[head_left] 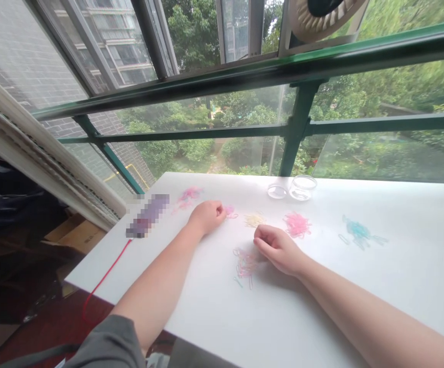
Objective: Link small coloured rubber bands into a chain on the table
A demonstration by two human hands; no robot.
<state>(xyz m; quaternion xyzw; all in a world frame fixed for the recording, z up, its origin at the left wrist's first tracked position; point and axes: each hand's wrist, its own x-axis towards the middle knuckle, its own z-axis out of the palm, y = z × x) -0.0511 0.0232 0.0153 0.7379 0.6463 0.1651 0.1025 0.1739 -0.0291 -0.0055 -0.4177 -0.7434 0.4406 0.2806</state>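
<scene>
The white table [360,286] stands against the window, and small heaps of thin coloured loops lie scattered over it. Taking the mixed heap [245,263] near the table's middle as the mark: it is a loose tangle, mostly pink with a few blue strands, stretched a little from the far edge toward the near one. The right hand [279,248] rests just beside it on the right, fingers curled in, their tips at the heap's upper edge; whether they pinch a loop I cannot tell. The left hand [207,215] lies beyond and left of the heap, closed in a loose fist, its knuckles touching a small purple-pink clump [230,211]. Beyond the heap sits a yellow clump [254,220], with a pink clump [297,225] to its right. A teal clump [358,232] lies well apart on the right. Two clear dishes [296,189] stand at the far edge.
</scene>
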